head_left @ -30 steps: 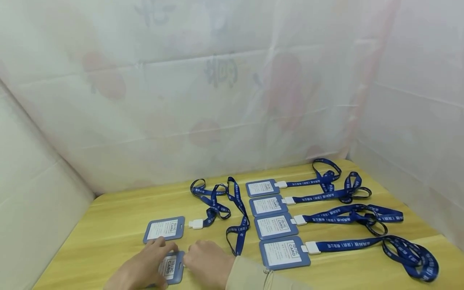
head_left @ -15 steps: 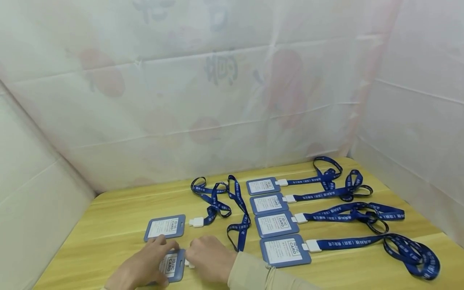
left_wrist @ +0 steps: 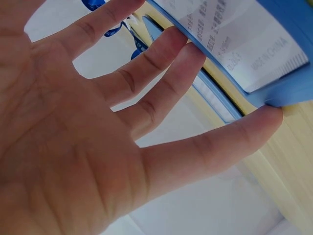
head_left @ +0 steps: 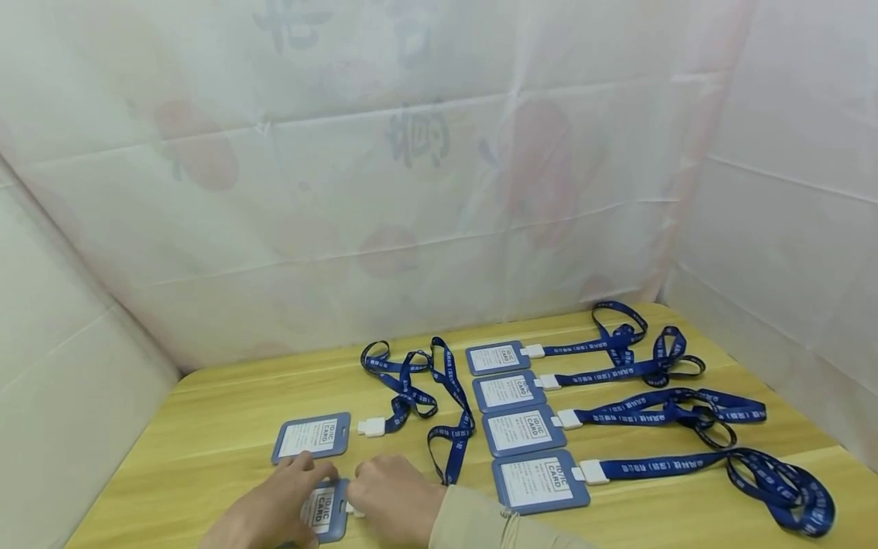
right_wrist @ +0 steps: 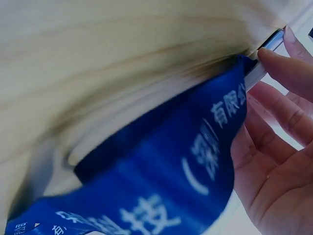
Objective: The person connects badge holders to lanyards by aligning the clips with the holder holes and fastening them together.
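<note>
In the head view my left hand (head_left: 270,503) grips a blue badge holder (head_left: 325,509) at the near left, its white card facing up. The left wrist view has the fingertips along one long edge of the holder (left_wrist: 286,36) and another digit at a corner. Right beside it, my right hand (head_left: 398,497) pinches the white clip (head_left: 354,510) of a lanyard at the holder's slotted end; the fingers mostly hide the clip. From this hand the blue printed lanyard strap (right_wrist: 161,161) runs off in the right wrist view. Whether the clip sits through the slot, I cannot tell.
Behind my hands lies another badge holder (head_left: 312,438), apart from a white lanyard clip (head_left: 373,427) with its strap (head_left: 406,389) tangled behind. To the right, several badge holders (head_left: 538,482) form a column, with blue lanyards (head_left: 658,463) attached. White sheeting (head_left: 425,229) encloses the yellow table (head_left: 199,427).
Slightly more of the white clip shows beside my right fingers than a second ago. My left hand keeps its grip on the badge holder; the other badges lie as before.
</note>
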`<state>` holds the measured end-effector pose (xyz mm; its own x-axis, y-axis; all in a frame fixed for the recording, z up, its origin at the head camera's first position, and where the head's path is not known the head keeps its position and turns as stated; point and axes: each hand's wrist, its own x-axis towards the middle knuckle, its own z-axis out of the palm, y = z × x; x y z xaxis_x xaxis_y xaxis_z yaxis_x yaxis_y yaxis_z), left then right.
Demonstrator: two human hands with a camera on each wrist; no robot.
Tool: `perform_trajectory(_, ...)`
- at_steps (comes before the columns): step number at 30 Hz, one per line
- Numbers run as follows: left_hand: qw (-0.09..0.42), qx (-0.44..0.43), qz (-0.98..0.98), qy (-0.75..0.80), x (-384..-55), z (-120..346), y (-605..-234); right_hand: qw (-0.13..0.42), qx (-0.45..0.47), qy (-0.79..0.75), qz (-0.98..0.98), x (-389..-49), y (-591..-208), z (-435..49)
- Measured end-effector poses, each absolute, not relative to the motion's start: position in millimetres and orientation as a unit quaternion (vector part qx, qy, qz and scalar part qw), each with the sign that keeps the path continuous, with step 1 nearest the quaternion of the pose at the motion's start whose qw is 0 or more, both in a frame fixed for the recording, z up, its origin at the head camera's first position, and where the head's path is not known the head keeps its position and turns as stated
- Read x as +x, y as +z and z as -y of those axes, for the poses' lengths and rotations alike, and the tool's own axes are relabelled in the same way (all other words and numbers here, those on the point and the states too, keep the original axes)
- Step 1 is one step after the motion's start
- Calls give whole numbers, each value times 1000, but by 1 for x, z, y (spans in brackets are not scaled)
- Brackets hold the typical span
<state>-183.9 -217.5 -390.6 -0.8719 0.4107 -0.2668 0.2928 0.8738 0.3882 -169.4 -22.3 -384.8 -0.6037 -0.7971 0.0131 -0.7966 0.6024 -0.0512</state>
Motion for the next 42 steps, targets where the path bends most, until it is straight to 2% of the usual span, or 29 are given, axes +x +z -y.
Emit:
perform_trajectory(18, 189, 171, -950, 181, -185, 216, -389, -3, -449, -25, -893, -170, -385, 25)
perform_trajectory(25, 201, 155, -951, 179, -185, 215, -388, 9, -451, -28, -892, -171, -386, 25)
perform_trajectory(42, 191, 175, -948, 183, -186, 219, -391, 46, -451, -54, -890, -173, -387, 26)
